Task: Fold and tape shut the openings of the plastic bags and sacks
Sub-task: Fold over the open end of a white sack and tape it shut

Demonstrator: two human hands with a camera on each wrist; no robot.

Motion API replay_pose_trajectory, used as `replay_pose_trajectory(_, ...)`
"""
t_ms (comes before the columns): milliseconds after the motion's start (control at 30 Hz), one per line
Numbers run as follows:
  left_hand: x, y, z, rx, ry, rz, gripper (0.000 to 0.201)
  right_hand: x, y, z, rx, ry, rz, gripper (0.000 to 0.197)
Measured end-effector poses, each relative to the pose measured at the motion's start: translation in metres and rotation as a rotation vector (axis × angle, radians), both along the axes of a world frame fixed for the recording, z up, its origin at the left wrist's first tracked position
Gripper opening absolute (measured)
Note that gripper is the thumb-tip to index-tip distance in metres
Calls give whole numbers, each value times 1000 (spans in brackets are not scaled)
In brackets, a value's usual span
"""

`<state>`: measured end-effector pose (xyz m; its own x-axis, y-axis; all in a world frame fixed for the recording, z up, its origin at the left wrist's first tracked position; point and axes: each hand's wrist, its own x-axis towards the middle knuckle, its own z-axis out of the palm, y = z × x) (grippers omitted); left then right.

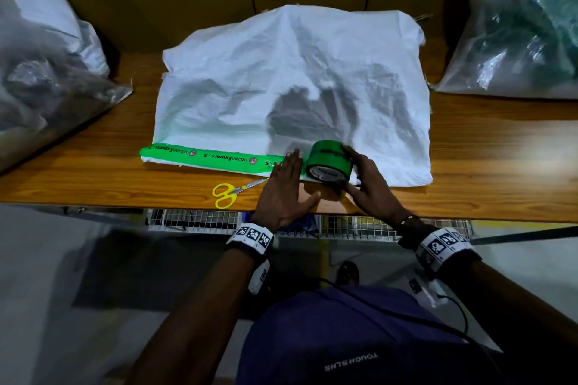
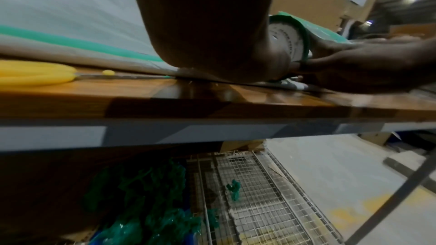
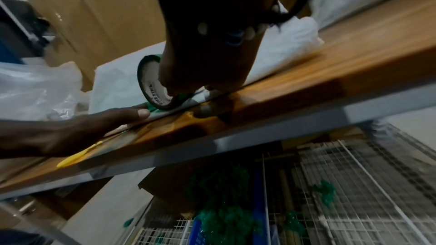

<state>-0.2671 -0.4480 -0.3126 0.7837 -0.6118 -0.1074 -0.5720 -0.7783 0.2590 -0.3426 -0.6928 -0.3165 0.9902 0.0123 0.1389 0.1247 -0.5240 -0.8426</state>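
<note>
From the head view, a white woven sack [image 1: 294, 87] lies flat and crumpled across the middle of a wooden bench [image 1: 488, 166], its folded opening along the bench's near edge. A strip of green printed tape [image 1: 206, 156] runs along that fold from the sack's left corner toward the middle. The left hand [image 1: 283, 184] lies flat, fingers straight, pressing the tape's end against the fold. The right hand [image 1: 367, 184] curls around a green tape roll [image 1: 328, 161] standing on edge on the fold, just beside the left fingertips. Yellow-handled scissors [image 1: 230, 192] lie on the bench near its front edge, left of the left hand. A clear bag [image 1: 47, 81] sits at the left end, and another clear bag with a green top [image 1: 519, 31] at the right end.

The left wrist view shows the left hand [image 2: 212, 25] pressed down on the sack's edge, the scissors [image 2: 37, 75] beside it and the roll [image 2: 290, 40] just beyond.

The right wrist view shows the right hand [image 3: 207, 59] gripping the roll [image 3: 151, 85], with the left hand's fingertips [image 3: 141, 113] touching the green tape at its base.
</note>
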Motion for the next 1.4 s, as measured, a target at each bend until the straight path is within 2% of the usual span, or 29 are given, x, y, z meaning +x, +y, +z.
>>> replay_pose_trajectory(167, 0, 6, -4, -1, -21, -20, 104, 6, 6, 11, -23, 9, 23, 77)
replay_pose_trajectory(333, 1, 9, -3, 5, -40, -53, 103, -1, -44, 45, -342, -32, 171, 76)
replay_pose_trajectory(433, 0, 8, -2, 10, -57, -66, 102, -9, -63, 50, -403, 45, 186, 78)
replay_pose_trajectory(667, 24, 6, 4, 23, -94, 11, 95, -2, -31, 13, 53, 8, 78, 76)
replay_pose_trajectory(767, 23, -18, 12, -85, -84, -3, 94, 6, -18, 4, 109, -33, 34, 76)
replay_pose_trajectory(900, 6, -34, 2, -133, 36, -38, 101, 4, -22, 16, -38, -34, 55, 73)
replay_pose_trajectory(1000, 6, -30, -2, -100, 20, -52, 103, 5, -43, 35, -234, -27, 143, 75)
replay_pose_trajectory(1067, 7, -29, -2, -89, 13, -71, 103, 4, -61, 44, -404, -5, 149, 79)
replay_pose_trajectory(1133, 6, -31, -2, -77, -1, -80, 104, 3, -71, 46, -483, -8, 150, 83)
replay_pose_trajectory(1200, 5, -34, -1, -47, -7, -62, 104, 4, -74, 37, -394, -28, 140, 84)
replay_pose_trajectory(1333, 0, -52, 1, -38, -15, 13, 104, -1, -66, 5, 49, 36, 82, 94)
replay_pose_trajectory(1400, -4, -57, -3, -84, 1, 2, 103, 0, -58, -3, 104, 33, 35, 96)
